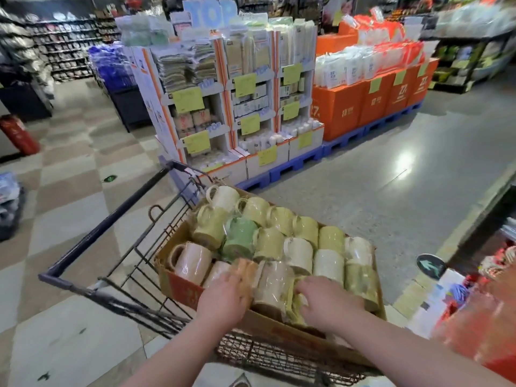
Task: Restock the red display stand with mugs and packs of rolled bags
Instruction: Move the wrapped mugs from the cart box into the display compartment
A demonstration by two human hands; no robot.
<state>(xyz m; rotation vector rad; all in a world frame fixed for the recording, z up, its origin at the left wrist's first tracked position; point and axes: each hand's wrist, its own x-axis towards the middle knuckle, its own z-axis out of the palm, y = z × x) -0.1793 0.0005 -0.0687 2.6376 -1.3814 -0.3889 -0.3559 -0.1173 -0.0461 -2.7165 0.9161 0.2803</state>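
Head view: two bare forearms extend forward into a cardboard box [173, 286] that sits on top of a wire cart [109, 220].

1. Left hand [223, 298]: positioned at the near edge of the box, fingers curled round an orange mug [247, 273] wrapped in clear film. The hand and this mug are motion-blurred.
2. Right hand [328, 301]: positioned just beside the left hand, lying on a yellow-green wrapped mug [295, 304] at the near edge of the box. Blur prevents telling whether the fingers grasp this mug or only rest on it.
3. Mugs [269, 241]: the box is packed with them, lying on their sides in rows, each film-wrapped. Colours are mostly pale yellow-green and cream; one green mug [240, 237] lies near the middle-left.
4. Red display stand [499, 367]: located at the person's right, just beside the cart, heavily blurred. White and blue packs [435, 300] sit against it; their contents cannot be identified.
5. Floor [363, 191]: grey and glossy on the right, checkered tiles on the left.
6. Beyond the cart: a white cardboard display [223, 107] carrying yellow price tags [188, 99] stands on a blue pallet [296, 163]. Orange boxes [371, 101] stand beside it on the right, stacked with white packs.
7. Far left: a red fire extinguisher [18, 134] leans at the floor edge; shelves of dishware [64, 48] run behind.
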